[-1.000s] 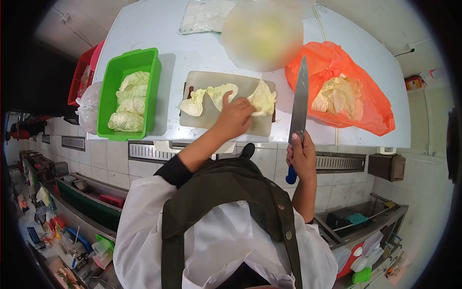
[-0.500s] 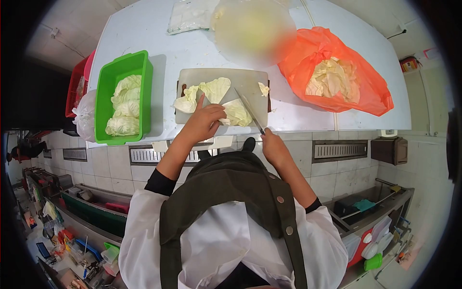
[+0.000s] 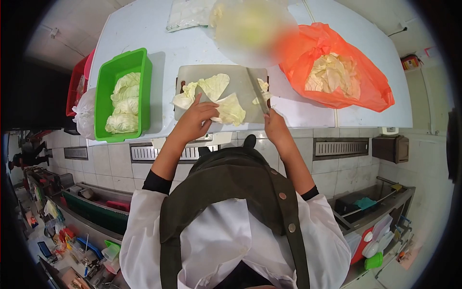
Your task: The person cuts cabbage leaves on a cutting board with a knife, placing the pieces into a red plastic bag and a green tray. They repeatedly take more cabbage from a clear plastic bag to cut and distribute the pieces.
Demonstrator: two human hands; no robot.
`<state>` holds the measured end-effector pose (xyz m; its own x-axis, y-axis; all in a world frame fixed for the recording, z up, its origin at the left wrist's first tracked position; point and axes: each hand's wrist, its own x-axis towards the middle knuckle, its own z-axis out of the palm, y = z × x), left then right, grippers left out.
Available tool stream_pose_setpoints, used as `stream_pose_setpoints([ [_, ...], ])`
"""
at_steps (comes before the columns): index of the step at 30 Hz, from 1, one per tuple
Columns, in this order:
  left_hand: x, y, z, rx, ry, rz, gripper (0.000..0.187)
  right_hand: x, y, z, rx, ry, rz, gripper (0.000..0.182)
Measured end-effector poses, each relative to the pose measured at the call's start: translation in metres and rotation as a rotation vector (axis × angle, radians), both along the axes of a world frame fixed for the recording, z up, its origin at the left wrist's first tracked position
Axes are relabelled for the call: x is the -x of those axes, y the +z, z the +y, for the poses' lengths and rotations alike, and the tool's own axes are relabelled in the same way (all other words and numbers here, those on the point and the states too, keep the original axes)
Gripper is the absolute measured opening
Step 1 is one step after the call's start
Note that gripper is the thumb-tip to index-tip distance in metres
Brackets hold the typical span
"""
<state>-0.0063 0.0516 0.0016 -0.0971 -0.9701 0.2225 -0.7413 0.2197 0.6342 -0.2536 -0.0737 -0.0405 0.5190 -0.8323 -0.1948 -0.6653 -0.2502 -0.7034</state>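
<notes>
A long knife is held by its handle in my right hand, its blade angled up and left over the right part of the cutting board. Small pale leaf scraps lie beside and partly under the blade. My left hand rests with fingers spread at the left edge of a cabbage leaf piece. More cabbage leaves lie on the board above that hand. Whether its fingers grip the leaf, I cannot fully see.
A green basket with cabbage stands on the left of the table. At right, an orange plastic bag holds pale leaves. A blurred round container and a clear plastic packet are at the back.
The knife and my right hand have moved right, away from the cut leaf and over to the scraps. My left hand and the leaf under it have shifted slightly left.
</notes>
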Motion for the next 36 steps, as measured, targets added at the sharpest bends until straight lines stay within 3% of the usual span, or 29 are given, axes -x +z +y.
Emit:
stream_pose_setpoints([
  [6,0.018,-0.020,-0.041,0.210,-0.013,0.077,0.030,-0.002,0.094,0.007,-0.128,-0.023,-0.055,0.019],
  [9,0.015,-0.037,-0.049,0.195,0.046,-0.019,0.030,0.003,0.076,0.023,-0.059,0.092,-0.117,0.019],
  [15,0.015,-0.038,-0.048,0.171,0.074,-0.035,0.032,0.002,0.031,0.040,-0.187,0.126,0.072,0.022],
  [21,0.015,-0.035,-0.050,0.162,0.100,-0.085,0.027,-0.001,0.050,0.043,-0.248,0.110,0.128,0.021],
  [31,0.014,-0.031,-0.051,0.099,0.094,-0.119,0.023,-0.007,0.032,0.045,-0.226,0.103,0.249,0.019],
  [36,0.014,-0.018,-0.038,0.039,0.108,-0.121,0.024,-0.033,0.012,0.031,-0.195,0.014,0.146,0.020],
])
